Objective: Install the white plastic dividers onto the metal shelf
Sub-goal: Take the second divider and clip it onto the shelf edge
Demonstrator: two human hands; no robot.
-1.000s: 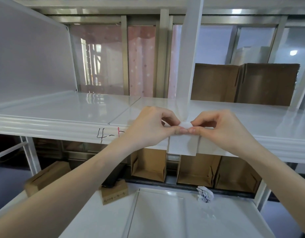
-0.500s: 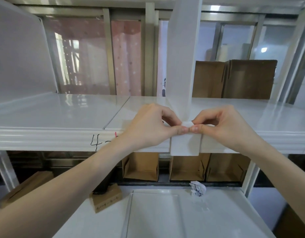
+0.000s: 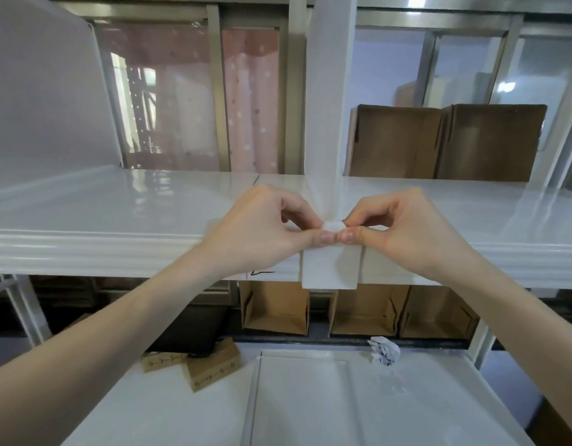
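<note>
Seating the divider's front clip on the shelf lip is the step in hand, and it looks nearly done. The white plastic divider (image 3: 329,91) stands upright on the metal shelf (image 3: 117,204), running back from the front edge toward the windows, and its flat front tab (image 3: 329,268) hangs down over the face of the shelf lip. The left hand (image 3: 262,226) and the right hand (image 3: 403,226) meet just above that tab, each with a narrow grip, thumb and forefinger pinched on the small folded top of the clip (image 3: 333,225), one from either side.

To do it well, I would press both thumbs evenly, so the tab stays flat against the lip and does not twist. The panel should stay plumb above the tab; a lean there would probably pull the clip askew. Whether the clip has caught under the lip is hidden behind the tab, so a light tug downward would be a fair check. The cardboard boxes (image 3: 445,143) behind the divider, to its right, sit clear of it.
</note>
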